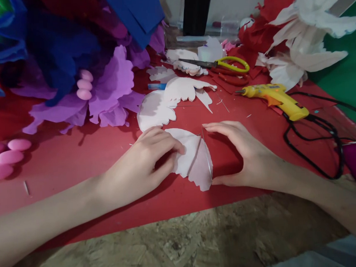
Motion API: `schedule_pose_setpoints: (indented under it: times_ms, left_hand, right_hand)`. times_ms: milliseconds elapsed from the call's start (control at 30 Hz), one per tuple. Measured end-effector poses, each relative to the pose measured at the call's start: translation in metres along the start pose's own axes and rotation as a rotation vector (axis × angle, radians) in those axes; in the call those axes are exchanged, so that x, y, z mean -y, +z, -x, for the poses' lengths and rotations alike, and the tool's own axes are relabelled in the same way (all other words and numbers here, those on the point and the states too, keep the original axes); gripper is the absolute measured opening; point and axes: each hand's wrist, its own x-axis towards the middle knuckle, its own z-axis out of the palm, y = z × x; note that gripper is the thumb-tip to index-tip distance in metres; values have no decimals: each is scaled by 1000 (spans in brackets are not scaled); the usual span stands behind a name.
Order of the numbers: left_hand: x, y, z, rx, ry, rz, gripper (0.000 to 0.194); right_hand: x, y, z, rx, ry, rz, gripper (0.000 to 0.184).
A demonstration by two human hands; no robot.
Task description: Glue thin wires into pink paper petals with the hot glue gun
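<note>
A white scalloped paper petal (183,152) lies on the red sheet, its right part folded over in a thinner layer. My left hand (148,160) rests on the petal's left side, with thumb and curled fingers closed on it. Along the right edge of the petal runs a thin wire (207,152). My right hand (240,154) spans this wire, fingertips at its upper end and thumb at its lower end by the petal's tip. Just beyond my left hand lie more white cut petals (156,111), partly overlapping.
A yellow glue gun (277,99) with a looped black cord (339,155) lies to the right. Yellow-handled scissors (231,64) lie farther back. Purple paper flowers (112,85) and pink oval beads (10,157) are at left; white paper flowers (306,47) are at back right.
</note>
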Motion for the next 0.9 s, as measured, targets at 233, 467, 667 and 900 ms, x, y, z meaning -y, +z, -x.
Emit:
schedule_pose_setpoints:
  times_ms: [233, 467, 667, 900]
  left_hand:
    - [-2, 0, 0, 0, -5, -3, 21]
    - [2, 3, 1, -14, 13, 9, 20]
    - [4, 4, 2, -52, 33, 19, 18]
    - [5, 5, 2, -44, 38, 3, 17]
  right_hand:
    - [0, 0, 0, 24, 23, 19, 86]
    - [4, 1, 0, 26, 38, 40, 89]
    - [5, 2, -1, 32, 85, -10, 90]
    - [5, 2, -1, 62, 102, -55, 88]
